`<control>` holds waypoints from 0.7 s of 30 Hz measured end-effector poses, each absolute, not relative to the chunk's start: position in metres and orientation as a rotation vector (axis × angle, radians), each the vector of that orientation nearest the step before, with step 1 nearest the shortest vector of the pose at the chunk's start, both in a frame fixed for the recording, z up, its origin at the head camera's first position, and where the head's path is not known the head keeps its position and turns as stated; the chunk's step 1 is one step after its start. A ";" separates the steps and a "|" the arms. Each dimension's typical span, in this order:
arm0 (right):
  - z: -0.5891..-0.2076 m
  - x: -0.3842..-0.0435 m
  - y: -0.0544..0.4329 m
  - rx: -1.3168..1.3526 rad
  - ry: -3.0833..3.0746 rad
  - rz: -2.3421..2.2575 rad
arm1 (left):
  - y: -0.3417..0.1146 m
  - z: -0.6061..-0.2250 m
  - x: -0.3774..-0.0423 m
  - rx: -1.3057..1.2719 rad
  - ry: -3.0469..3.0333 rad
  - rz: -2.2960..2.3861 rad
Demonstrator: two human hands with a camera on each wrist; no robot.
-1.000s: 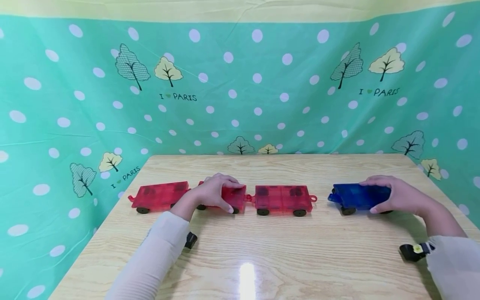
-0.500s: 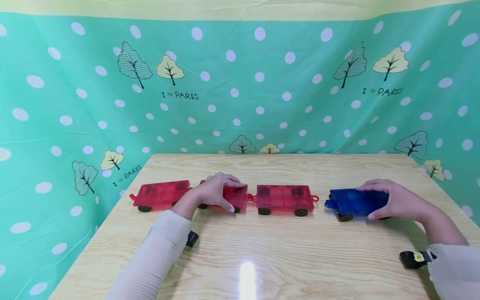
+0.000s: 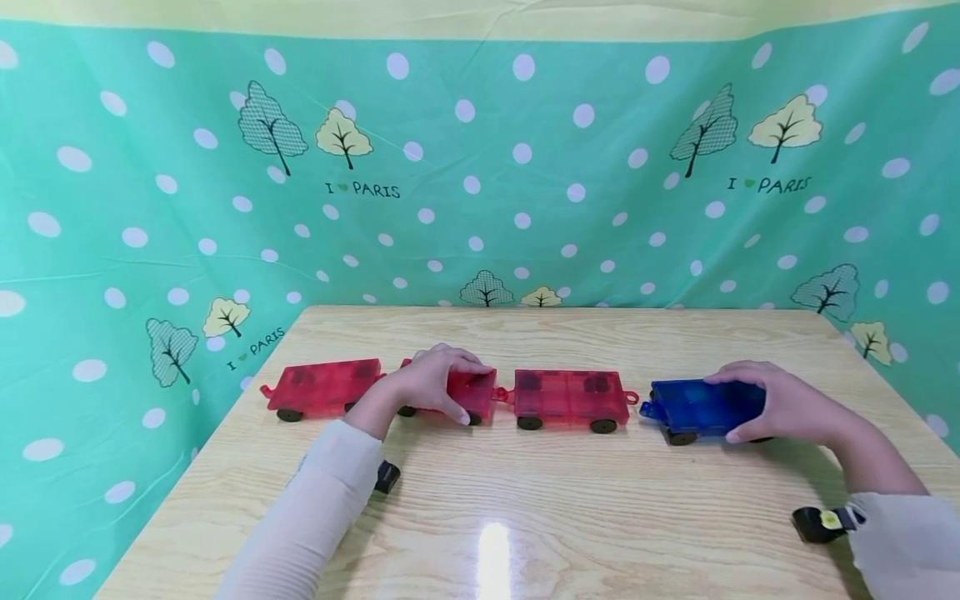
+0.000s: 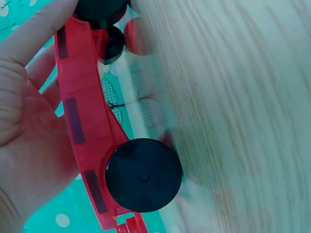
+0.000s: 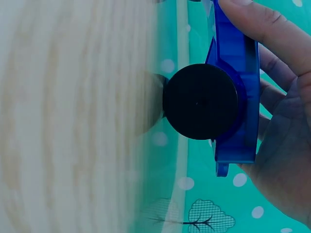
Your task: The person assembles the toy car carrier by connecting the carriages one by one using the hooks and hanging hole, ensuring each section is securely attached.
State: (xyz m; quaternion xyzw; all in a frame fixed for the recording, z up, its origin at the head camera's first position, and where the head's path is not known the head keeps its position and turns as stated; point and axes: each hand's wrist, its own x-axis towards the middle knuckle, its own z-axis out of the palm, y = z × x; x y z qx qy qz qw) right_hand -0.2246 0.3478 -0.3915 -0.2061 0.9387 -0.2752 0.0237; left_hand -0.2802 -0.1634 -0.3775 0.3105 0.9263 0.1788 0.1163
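My left hand (image 3: 429,385) grips the middle one of three red toy train cars across its top, thumb on the near side. That middle red car (image 3: 474,393) is hooked to the right red car (image 3: 567,398), whose ring coupler points right; the left red car (image 3: 322,387) sits close behind my forearm. In the left wrist view the held car (image 4: 82,107) shows its side and a black wheel. My right hand (image 3: 780,402) grips a blue toy train car (image 3: 686,407) by its right part. Its left hook lies just short of the ring. The right wrist view shows the blue car (image 5: 238,97) with its black wheel.
All the cars stand in a row on a light wood table (image 3: 585,508). A green dotted cloth (image 3: 480,192) hangs behind and beside the table. Black wrist straps show at the left sleeve (image 3: 387,477) and the right sleeve (image 3: 819,523).
My right hand has moved the blue car left and slightly nearer to me, narrowing the gap to the right red car. The left hand keeps its grip, and the red cars stay in place.
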 end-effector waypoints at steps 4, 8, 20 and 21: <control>-0.392 -0.224 0.346 -0.649 2.894 -0.871 | -0.161 -0.375 -0.277 0.883 2.729 0.521; -0.392 -0.223 0.345 -0.642 2.891 -0.882 | -0.159 -0.375 -0.272 0.869 2.753 0.539; -0.391 -0.222 0.344 -0.658 2.898 -0.885 | -0.157 -0.374 -0.259 0.893 2.817 0.829; -0.391 -0.222 0.344 -0.660 2.898 -0.888 | -0.156 -0.373 -0.257 0.882 2.814 0.863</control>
